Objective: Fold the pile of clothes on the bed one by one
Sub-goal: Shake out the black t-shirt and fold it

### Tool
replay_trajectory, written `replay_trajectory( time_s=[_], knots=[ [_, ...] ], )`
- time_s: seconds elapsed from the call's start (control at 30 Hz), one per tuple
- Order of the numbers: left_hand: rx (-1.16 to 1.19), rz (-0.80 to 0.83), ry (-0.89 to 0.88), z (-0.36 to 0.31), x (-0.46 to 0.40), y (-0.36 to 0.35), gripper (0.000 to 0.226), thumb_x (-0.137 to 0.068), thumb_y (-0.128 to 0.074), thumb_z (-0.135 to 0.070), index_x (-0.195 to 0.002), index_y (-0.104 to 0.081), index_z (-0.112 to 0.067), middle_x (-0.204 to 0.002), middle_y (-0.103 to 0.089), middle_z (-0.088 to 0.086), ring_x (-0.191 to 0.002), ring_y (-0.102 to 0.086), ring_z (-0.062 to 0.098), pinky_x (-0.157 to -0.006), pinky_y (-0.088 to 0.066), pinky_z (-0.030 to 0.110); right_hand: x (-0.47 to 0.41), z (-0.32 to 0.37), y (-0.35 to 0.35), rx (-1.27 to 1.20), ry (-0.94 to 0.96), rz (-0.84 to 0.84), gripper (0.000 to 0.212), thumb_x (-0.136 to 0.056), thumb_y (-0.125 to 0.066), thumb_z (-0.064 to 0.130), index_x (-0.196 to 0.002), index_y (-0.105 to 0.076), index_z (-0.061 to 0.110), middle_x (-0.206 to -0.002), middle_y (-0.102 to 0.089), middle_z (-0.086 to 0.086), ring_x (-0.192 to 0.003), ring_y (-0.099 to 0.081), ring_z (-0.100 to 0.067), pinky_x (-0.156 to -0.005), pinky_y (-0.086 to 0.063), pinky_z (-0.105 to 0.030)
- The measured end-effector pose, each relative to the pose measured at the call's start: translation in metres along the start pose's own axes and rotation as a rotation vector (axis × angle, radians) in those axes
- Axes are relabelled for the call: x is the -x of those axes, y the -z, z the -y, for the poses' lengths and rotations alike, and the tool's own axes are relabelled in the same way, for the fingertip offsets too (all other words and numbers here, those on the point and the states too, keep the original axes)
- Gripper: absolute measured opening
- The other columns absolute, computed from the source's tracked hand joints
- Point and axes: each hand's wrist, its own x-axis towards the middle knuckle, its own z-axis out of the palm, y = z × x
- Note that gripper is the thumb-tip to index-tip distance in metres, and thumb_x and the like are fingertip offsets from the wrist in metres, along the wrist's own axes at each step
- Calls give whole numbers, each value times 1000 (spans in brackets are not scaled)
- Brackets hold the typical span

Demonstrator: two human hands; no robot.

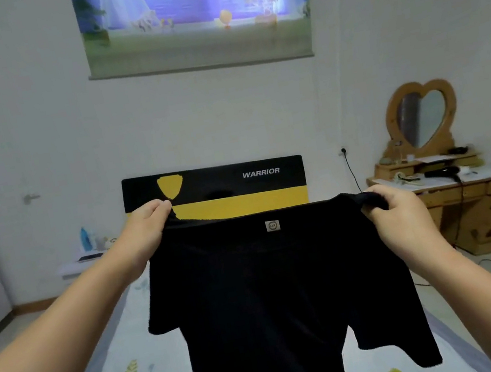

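Black shirt held up over the bed

A black shirt (273,295) is held in the air above the bed (118,365), its label facing the camera. One shoulder is pinched by the left hand (143,230), the other by the right hand (397,218), fingers curled tight on the cloth.

Black T-shirt (272,305): soft matt cloth, small woven label at neck. Bed sheet (129,370): smooth printed cloth. Dressing table (470,205): knotty varnished wood. Headboard (215,191): smooth, slightly glossy.
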Motion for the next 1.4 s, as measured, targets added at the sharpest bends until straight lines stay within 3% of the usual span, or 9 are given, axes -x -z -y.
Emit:
replay_trajectory(
  time_s=[0.13,0.27,0.5,0.63,0.73,0.87,0.97,1.13,1.4],
  knots=[
    [-105,201,66,12,23,2,52,-80,-51,-53,-98,-58,-5,-89,-59,6,-83,-55,18,-73,-42,29,4,-15,-2,116,9,-79,28,-90,-46,1,-78,-65,17,-77,-65,-2,-79,-60,-24,-69,-47,-35],
    [-113,355,169,33,46,4,6,-88,-60,-19,-90,-64,-16,-89,-68,2,-79,-66,10,-65,-48,17,14,-34,1,153,-15,-38,19,-91,-55,13,-89,-72,22,-85,-69,0,-89,-62,-23,-82,-51,-42],
    [29,263,285,84,90,-8,13,-79,-71,-7,-73,-62,-2,-67,-63,10,-56,-59,15,-50,-46,18,46,-67,-12,186,-88,44,13,-88,-61,14,-81,-71,10,-76,-69,-5,-78,-60,-22,-70,-45,-35],
    [132,401,450,102,114,-6,64,-35,-93,-40,-86,-74,-7,-89,-73,12,-74,-70,21,-66,-56,25,66,-83,-17,178,-125,84,17,-85,-65,13,-68,-62,12,-65,-61,-3,-69,-56,-20,-61,-37,-31],
    [55,372,410,98,127,-6,22,-68,-81,-38,-68,-75,-16,-68,-71,6,-56,-66,15,-52,-49,21,77,-82,-12,198,-130,93,22,-81,-69,14,-62,-58,17,-61,-59,-1,-64,-54,-17,-58,-37,-30],
    [88,243,229,80,127,-4,29,-57,-82,-46,-56,-70,-20,-58,-66,5,-45,-59,7,-43,-44,11,82,-56,4,209,-83,92,19,-82,-68,18,-65,-61,19,-65,-62,2,-64,-57,-14,-54,-40,-27],
    [94,90,66,58,122,-3,27,-79,-65,-10,-57,-69,-26,-55,-65,-6,-47,-58,1,-48,-46,10,80,-34,22,186,14,54,19,-81,-69,21,-64,-62,18,-59,-63,2,-63,-58,-17,-57,-43,-30],
    [83,-55,-99,33,109,-6,26,-79,-67,-12,-63,-68,-32,-58,-66,-15,-53,-60,-2,-52,-50,9,56,-23,30,84,49,11,10,-67,-69,42,-70,-66,33,-68,-68,3,-64,-65,-30,-65,-56,-53],
    [-126,41,139,146,87,-82,20,-82,-67,-7,-69,-60,-21,-65,-60,-3,-59,-52,7,-59,-42,23,26,-149,-65,218,-217,197,19,-83,-67,20,-66,-60,14,-67,-62,-5,-67,-59,-25,-62,-45,-34]
  ],
)
